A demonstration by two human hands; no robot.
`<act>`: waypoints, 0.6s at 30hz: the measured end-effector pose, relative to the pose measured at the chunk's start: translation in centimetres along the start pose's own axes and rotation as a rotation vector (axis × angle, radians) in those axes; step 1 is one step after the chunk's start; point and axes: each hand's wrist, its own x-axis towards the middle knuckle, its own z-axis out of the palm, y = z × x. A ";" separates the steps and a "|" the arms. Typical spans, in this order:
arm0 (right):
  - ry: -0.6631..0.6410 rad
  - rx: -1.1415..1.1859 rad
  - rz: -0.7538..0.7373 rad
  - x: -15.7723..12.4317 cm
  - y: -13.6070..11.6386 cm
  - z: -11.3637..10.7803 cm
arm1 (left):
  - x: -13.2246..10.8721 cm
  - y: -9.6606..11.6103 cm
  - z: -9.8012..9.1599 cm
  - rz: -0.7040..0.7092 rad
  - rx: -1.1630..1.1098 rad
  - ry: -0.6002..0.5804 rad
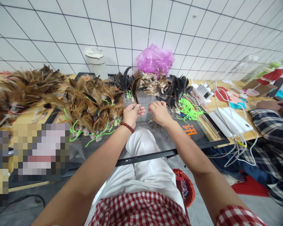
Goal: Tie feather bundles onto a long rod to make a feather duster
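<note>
My left hand (132,114), with a beaded bracelet (127,126) at the wrist, pinches the lower end of a brown-black feather bunch (136,88) that stands upright above the fingers. Just beside it, my right hand (160,113) is curled with fingertips together; a small pale tip pokes out below, too small to name. Brown feather bundles (89,103) tied with green string lie left of my left hand. Black feathers (178,89) and a heap of bright green strings (190,109) are to the right of my right hand. Pale fluffy feathers (153,82) lie beyond both hands.
A purple plastic bag (155,58) and a white lidded cup (95,61) stand by the tiled wall. More brown feathers (35,81) are piled at far left. White power strips (233,121) with cables lie right, near another person's plaid sleeve (270,125). A red basket (188,188) is below.
</note>
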 end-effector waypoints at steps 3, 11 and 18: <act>0.085 -0.008 -0.005 0.1 -0.2 -0.3 | -0.1 -0.2 0.1 -0.008 0.096 -0.032; 0.124 0.012 -0.081 0.1 -0.6 -0.7 | -0.5 -0.7 0.1 -0.015 0.358 -0.243; 0.198 -0.072 0.289 -0.5 2.0 -1.9 | -0.9 0.0 0.0 -0.080 0.272 -0.281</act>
